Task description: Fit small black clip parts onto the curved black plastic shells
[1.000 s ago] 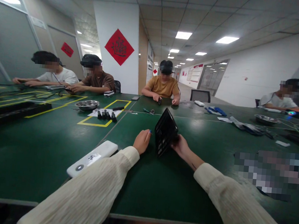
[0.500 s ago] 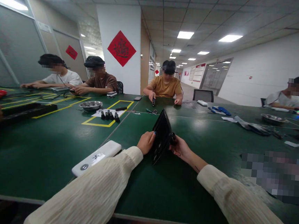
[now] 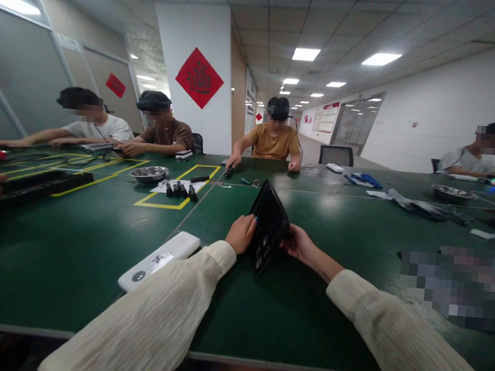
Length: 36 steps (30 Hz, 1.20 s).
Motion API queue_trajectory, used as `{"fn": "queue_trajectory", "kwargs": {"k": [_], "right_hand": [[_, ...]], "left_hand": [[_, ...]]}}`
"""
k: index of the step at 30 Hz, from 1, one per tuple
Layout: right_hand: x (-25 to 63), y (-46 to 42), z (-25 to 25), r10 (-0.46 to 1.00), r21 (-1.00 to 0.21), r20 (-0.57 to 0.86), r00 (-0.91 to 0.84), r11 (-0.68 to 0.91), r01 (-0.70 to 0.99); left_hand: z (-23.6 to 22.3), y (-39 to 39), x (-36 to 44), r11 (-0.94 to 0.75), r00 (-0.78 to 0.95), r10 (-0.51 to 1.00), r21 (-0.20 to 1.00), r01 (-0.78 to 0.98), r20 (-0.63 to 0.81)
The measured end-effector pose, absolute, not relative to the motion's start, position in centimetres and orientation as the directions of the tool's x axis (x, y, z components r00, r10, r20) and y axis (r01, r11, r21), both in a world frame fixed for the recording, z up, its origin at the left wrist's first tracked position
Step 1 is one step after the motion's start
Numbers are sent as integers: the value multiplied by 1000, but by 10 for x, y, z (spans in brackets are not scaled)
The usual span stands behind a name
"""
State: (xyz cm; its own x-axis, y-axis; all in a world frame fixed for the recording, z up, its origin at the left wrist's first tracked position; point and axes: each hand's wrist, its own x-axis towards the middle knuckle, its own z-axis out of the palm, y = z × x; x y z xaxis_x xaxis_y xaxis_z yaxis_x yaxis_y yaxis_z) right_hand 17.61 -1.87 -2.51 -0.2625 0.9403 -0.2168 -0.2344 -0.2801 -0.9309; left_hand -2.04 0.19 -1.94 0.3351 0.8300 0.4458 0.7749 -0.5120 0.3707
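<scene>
Upright and tilted between my hands is a thin black tablet [image 3: 269, 225], its dark face turned towards me with a few pale square patches low on it. My left hand [image 3: 242, 234] is closed on its left edge, the thumb lying along the front. At the right edge my right hand [image 3: 298, 243] is closed too, its fingers partly behind the tablet. A small dark part sticks out there, mostly hidden now. Left of my left forearm lies a white oblong device [image 3: 160, 261] with a round dark spot and a handwritten label.
On the green table [image 3: 202, 308], several short black cylinders [image 3: 181, 190] stand on paper inside yellow tape, near a metal bowl [image 3: 149, 174]. Gloves [image 3: 414, 206] and another bowl [image 3: 452, 193] lie right. Across sits a person [image 3: 275, 139]; others work at both sides.
The tablet has turned so that more of its face shows, and the dark part behind it is less visible. The person opposite has moved a hand with a black object to the left.
</scene>
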Motion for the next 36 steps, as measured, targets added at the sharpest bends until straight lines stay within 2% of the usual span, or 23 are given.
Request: {"fn": "queue_trajectory", "kwargs": {"k": [6,15,22,26,32,36], "right_hand": [[175,-23,-21,944,-942,-198,-262,-257,-215],[173,-29,-17,950,-952,-182,-253,-235,-196],[171,-31,-15,959,-965,-143,-245,-190,-183],[171,-34,-12,960,-971,-116,-256,-164,-174],[172,-33,-17,962,-976,-73,-262,-122,-178],[172,-31,-21,963,-977,-38,-266,-91,-191]], "left_hand": [[-12,0,-22,-522,389,823,279,806,415],[-10,-3,-23,-409,327,897,275,870,297],[-9,-5,-23,-386,315,904,234,892,289],[-10,-2,-23,-398,316,899,267,878,302],[-13,1,-23,-360,268,923,376,854,275],[-13,0,-23,-337,232,928,390,857,291]]}}
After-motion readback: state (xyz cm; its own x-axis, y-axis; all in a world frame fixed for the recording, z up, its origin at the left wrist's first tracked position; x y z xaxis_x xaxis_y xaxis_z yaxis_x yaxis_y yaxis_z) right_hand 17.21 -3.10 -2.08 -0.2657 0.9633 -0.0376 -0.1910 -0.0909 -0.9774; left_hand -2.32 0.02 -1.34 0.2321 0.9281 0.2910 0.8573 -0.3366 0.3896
